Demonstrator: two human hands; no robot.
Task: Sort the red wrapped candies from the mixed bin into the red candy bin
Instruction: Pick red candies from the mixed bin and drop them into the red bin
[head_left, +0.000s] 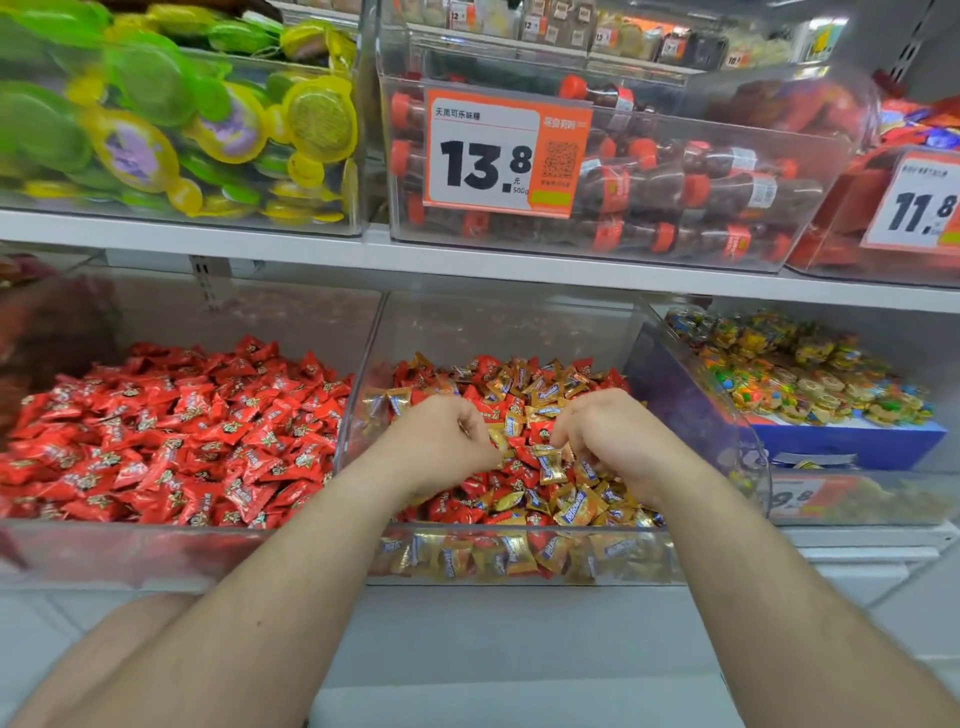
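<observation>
Clear mixed bin (519, 553) holds two hands (524, 441); one red candy bin (130, 551) beside.

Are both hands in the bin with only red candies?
No, the left hand and right hand are in the mixed bin.

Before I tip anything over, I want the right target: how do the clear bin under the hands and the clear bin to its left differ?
The mixed bin holds gold and red wrapped candies together; the red candy bin holds only red ones. Both hands, left hand and right hand, are in the mixed bin; none is in the red bin. Both are clear plastic bins side by side on the lower shelf.
</observation>
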